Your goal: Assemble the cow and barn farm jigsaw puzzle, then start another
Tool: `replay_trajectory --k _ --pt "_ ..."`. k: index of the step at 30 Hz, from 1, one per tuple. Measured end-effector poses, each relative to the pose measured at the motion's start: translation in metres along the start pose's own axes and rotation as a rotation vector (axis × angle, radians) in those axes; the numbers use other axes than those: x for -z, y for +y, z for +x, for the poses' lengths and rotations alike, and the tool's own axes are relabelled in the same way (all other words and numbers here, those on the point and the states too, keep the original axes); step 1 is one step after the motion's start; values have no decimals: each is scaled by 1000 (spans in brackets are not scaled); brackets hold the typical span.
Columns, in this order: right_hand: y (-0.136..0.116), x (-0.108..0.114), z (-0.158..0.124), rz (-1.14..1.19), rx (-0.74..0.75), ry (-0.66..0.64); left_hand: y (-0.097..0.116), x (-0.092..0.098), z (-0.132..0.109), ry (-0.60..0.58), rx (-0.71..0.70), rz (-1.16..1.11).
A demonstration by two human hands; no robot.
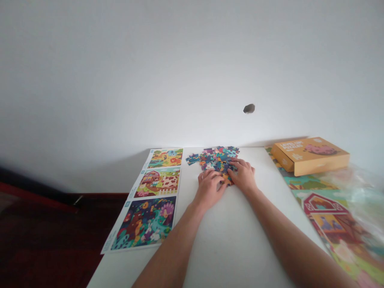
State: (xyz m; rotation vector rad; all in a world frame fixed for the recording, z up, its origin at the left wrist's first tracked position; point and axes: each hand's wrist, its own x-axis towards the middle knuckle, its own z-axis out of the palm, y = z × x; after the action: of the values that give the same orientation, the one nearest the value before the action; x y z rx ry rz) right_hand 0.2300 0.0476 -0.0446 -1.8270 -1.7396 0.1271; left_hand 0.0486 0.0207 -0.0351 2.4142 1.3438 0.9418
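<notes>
A heap of colourful jigsaw puzzle pieces [220, 155] lies on the white table near the wall. At its near left edge is my left hand [209, 186], its fingers bent in and closed against pieces; the fingertips are partly hidden. My right hand [243, 175] rests on the heap's right side, thumb and index finger apart and touching pieces. Between the two hands shows an orange puzzle piece [227, 181]. A few blue pieces [193, 159] stick out at the left of the heap.
A reference sheet with three pictures [156, 182] lies along the table's left edge. To the right stand a yellow puzzle box [315, 154], a farm-picture poster [330, 216] and clear plastic wrapping [364, 200]. The wall [192, 80] behind has a hole [249, 108].
</notes>
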Motion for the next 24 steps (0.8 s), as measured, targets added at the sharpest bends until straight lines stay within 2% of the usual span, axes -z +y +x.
replay_trajectory --k 3,6,9,11,13,16,21,24 --pt "1 -1 0 -8 -43 9 -9 0 2 130 46 23" --pt "1 2 0 -10 -32 23 -16 -1 4 215 250 198" --pt "-5 7 -4 7 177 -21 -19 -3 4 158 368 332" --pt "-12 10 -8 -11 369 -129 -20 -5 3 117 379 363" --pt "-19 11 -13 -41 487 -264 -20 -5 2 100 384 366" --pt "-28 10 -17 -47 496 -358 -22 -4 2 80 372 346" --pt "-31 14 -17 -57 425 -260 -24 -2 2 30 346 287" --pt "-32 14 -19 -59 484 -289 -21 0 2 30 329 273"
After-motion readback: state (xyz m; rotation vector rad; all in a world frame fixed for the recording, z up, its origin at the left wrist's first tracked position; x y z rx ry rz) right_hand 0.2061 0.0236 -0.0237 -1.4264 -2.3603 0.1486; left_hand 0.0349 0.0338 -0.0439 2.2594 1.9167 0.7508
